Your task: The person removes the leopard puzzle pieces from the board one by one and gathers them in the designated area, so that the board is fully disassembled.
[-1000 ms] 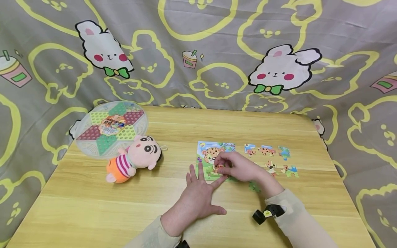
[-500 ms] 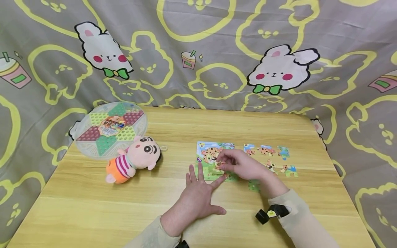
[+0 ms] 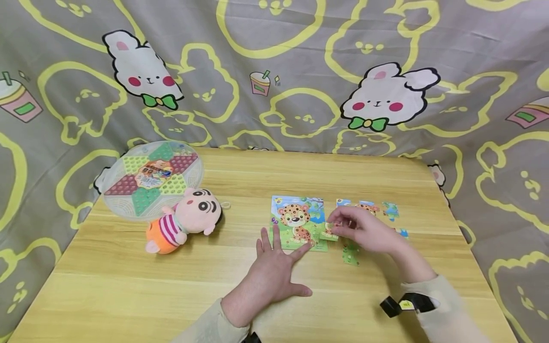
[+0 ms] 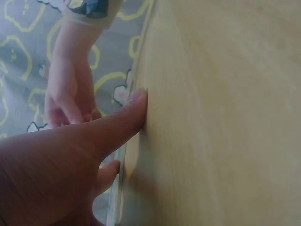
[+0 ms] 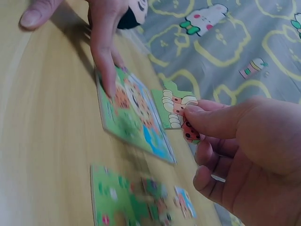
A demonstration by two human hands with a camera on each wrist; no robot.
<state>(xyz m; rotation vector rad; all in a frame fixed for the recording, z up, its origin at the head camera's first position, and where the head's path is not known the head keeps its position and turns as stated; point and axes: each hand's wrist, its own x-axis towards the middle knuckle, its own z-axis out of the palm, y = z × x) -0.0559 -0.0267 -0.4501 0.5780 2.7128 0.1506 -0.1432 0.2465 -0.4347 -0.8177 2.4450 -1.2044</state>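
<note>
A jigsaw board [image 3: 296, 214] with a spotted leopard cub on it lies mid-table. My left hand [image 3: 274, 271] is spread below it, fingers straight, with fingertips at its lower left and lower edges. Just right of the board, my right hand [image 3: 369, 231] pinches a jigsaw piece [image 5: 164, 110] between thumb and fingers. In the right wrist view the piece is green, with pale paws and red spotted patches, and is held up off the table. The left wrist view shows my left thumb [image 4: 124, 115] stretched out over the wood.
Loose jigsaw pieces lie right of the board, among them a green one [image 3: 350, 253] and a blue one [image 3: 391, 210]; my right hand partly covers others. A round Chinese checkers board [image 3: 124, 202] and a plush doll [image 3: 199, 212] lie at the left. A patterned curtain [image 3: 300, 62] hangs behind.
My right hand has moved right, off the board, with the jigsaw piece in its fingers, so more of the leopard picture shows. My left hand has stayed in place.
</note>
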